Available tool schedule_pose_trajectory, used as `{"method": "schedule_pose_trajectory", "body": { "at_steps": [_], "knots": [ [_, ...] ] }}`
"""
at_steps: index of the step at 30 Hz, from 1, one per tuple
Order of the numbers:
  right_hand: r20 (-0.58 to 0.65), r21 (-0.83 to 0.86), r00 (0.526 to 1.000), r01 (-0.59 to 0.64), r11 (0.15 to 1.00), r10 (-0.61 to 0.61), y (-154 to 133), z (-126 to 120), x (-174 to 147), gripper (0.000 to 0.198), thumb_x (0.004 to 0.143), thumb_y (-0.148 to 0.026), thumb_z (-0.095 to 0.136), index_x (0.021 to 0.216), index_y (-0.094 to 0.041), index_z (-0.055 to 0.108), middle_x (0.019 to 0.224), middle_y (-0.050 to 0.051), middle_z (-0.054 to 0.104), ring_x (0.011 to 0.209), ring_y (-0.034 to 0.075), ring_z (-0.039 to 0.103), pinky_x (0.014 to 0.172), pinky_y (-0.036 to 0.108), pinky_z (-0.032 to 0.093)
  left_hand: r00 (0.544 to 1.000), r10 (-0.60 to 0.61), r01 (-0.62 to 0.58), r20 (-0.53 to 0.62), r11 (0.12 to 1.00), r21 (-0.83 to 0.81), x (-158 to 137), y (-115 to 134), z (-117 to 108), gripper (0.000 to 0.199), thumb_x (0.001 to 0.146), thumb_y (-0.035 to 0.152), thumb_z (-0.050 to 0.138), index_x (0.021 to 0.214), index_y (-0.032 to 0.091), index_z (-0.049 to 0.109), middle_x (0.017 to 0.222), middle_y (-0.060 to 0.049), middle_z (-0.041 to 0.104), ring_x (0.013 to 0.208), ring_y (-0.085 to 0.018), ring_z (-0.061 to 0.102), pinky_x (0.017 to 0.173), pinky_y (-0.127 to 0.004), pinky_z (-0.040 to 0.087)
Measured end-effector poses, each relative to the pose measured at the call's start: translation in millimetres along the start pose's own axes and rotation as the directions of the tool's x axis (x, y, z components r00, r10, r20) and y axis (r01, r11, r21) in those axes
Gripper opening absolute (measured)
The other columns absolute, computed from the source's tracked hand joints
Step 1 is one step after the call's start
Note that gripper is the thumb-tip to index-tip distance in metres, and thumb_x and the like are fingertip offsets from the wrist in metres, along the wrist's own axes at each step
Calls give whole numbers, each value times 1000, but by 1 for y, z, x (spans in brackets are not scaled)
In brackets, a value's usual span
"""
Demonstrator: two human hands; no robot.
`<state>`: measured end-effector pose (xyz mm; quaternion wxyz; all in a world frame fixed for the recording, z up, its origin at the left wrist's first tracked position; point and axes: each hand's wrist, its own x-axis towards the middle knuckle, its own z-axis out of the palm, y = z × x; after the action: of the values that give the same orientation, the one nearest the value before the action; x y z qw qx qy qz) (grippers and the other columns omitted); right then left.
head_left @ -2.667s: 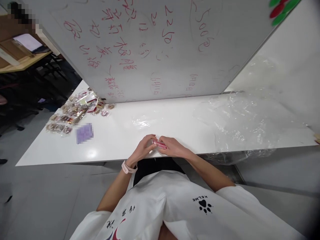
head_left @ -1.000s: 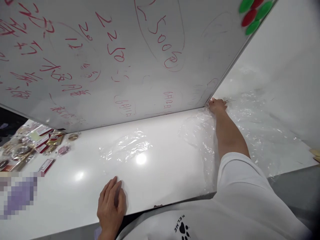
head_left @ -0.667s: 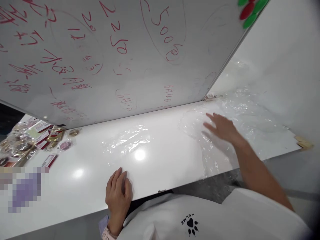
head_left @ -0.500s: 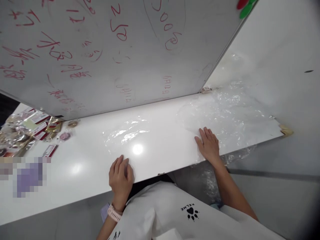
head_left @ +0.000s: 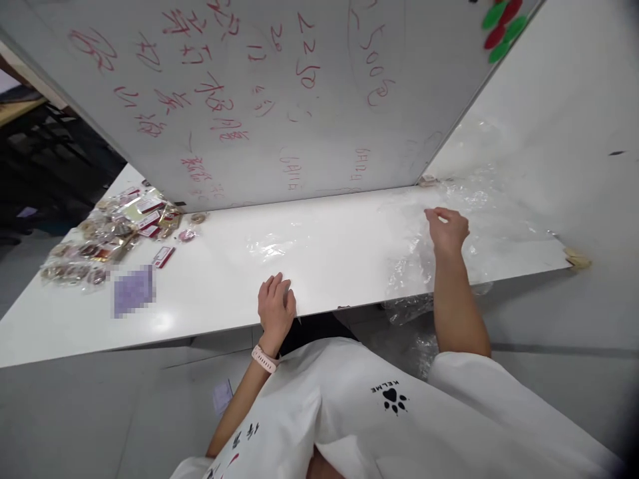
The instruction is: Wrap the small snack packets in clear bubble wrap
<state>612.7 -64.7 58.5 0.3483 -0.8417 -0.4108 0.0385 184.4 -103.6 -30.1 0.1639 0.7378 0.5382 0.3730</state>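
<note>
Film [head_left: 414, 263] lies at two o'clock; I can't tell whether my right hand [head_left: 449, 229] grips it. Left hand [head_left: 276, 309] rests, fingers [head_left: 270, 286] loosely open. Film handling seems underway, needing a sure pinch next.

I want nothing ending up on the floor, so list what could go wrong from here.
The right hand is over the clear plastic, part of which hangs past the front edge of the white table; a snag might drag it down. The small packets are heaped close to the table's left edge, so a bump could knock some off.
</note>
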Motion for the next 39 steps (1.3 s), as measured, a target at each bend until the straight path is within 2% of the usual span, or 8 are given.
{"method": "schedule_pose_trajectory", "body": {
  "at_steps": [8, 12, 16, 20, 24, 28, 33, 39],
  "knots": [
    [-237, 180, 886, 443, 878, -399, -121, 23, -69, 35, 102, -38, 42, 110, -16, 68, 123, 12, 65, 120, 22, 53, 111, 42, 34, 975, -204, 221, 89, 932, -289, 4, 13, -12, 25, 90, 40, 60, 106, 23, 70, 135, -11, 62, 140, -31, 42, 119, -54, 27],
    [116, 512, 693, 572, 641, -711, -168, 57, -168, 30, 99, -43, 46, 100, -28, 73, 118, 7, 68, 118, 27, 56, 107, 51, 39, 825, -406, 545, 393, 391, -742, 21, 19, -37, 53, 91, 64, 51, 127, 25, 59, 128, -11, 65, 122, -28, 61, 104, -48, 46],
    [295, 691, 449, 509, 512, -844, -165, 63, -227, 23, 91, -45, 57, 102, -34, 74, 124, 5, 67, 124, 32, 52, 107, 57, 37, 705, -360, 625, 611, -92, -775, 34, 4, -55, 68, 84, 73, 56, 126, 20, 57, 117, -13, 68, 104, -27, 69, 86, -43, 56],
    [223, 516, 736, 467, 718, -639, -124, 66, -222, 45, 93, -48, 52, 134, -30, 60, 146, 11, 51, 137, 35, 40, 112, 61, 29, 662, -383, 631, 644, -179, -755, 34, -16, -55, 45, 82, 48, 73, 113, 18, 64, 93, -6, 70, 75, -16, 68, 68, -29, 57],
    [179, 102, 911, 359, 928, -372, -70, 80, -200, 68, 92, -58, 48, 149, -21, 43, 152, 18, 42, 138, 39, 36, 108, 62, 32, 654, -455, 643, 605, -88, -761, 37, -20, -58, 31, 75, 29, 78, 102, 16, 68, 69, 2, 59, 50, -6, 48, 46, -18, 40],
    [239, -53, 879, 435, 899, -412, -17, 85, -175, 48, 94, -50, 43, 119, -18, 69, 118, 16, 66, 109, 33, 57, 96, 50, 44, 680, -610, 596, 407, 138, -791, 40, -26, -80, 35, 71, 31, 82, 99, 16, 66, 63, 5, 53, 50, -5, 45, 47, -16, 36],
    [297, -261, 889, 426, 866, -348, 26, 47, -126, 42, 89, -42, 47, 106, -17, 75, 98, 15, 69, 93, 32, 61, 84, 50, 46, 799, -600, 572, 31, 744, -346, 11, -37, -110, 23, 82, 35, 68, 99, 20, 66, 56, 6, 45, 54, -9, 45, 51, -20, 35],
    [72, -270, 851, 518, 811, -520, -24, 18, -113, 51, 95, -43, 47, 137, -16, 60, 135, 17, 60, 123, 36, 53, 102, 56, 38, 883, -463, 467, -73, 884, 36, -2, -32, -115, 37, 91, 41, 55, 121, 22, 63, 112, -9, 66, 82, -20, 63, 74, -35, 52]
  ]
}}
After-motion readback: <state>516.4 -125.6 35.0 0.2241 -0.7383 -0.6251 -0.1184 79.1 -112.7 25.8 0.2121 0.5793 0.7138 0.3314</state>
